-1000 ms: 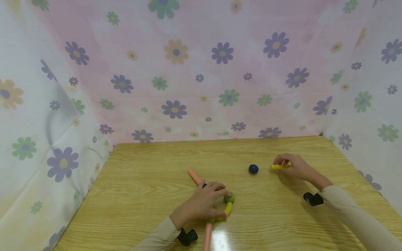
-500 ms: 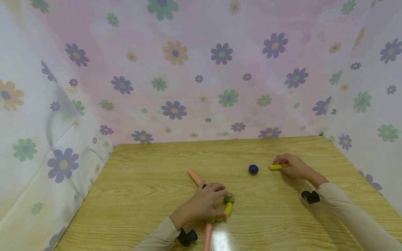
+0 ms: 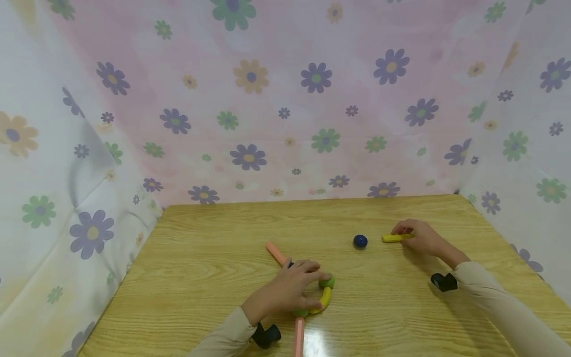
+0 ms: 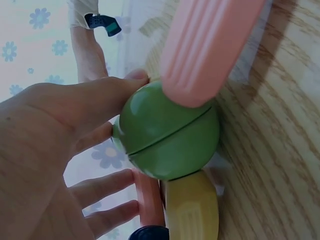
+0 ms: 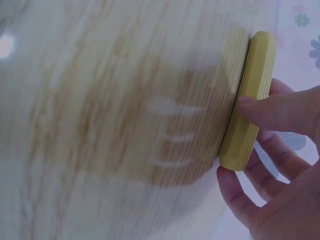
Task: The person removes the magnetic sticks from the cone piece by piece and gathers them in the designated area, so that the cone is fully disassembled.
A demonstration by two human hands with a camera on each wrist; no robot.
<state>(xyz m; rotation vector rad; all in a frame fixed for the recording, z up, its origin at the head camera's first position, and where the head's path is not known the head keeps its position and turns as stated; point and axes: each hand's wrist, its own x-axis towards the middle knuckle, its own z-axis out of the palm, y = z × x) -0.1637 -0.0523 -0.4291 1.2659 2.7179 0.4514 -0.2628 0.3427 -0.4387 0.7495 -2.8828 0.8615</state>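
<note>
The right hand [image 3: 421, 239] pinches a straight, ridged, yellow plastic-looking rod [image 5: 257, 72] between thumb and fingers, toward the right of the wood-grain table [image 3: 214, 233], near a glossy dark-blue ball [image 3: 360, 241]; whether the rod touches the tabletop is hard to tell. The left hand [image 3: 285, 288] spreads loosely, fingers fairly straight, over connected pieces: a glossy green ball [image 4: 170, 132] touching a ridged pink rod [image 4: 210, 47] and a curved yellow piece [image 3: 326, 297], which leads to a second green ball [image 3: 328, 282]. The step looks like fetching another piece while steadying these. The next move probably calls for lining the rod's end up with a ball.
</note>
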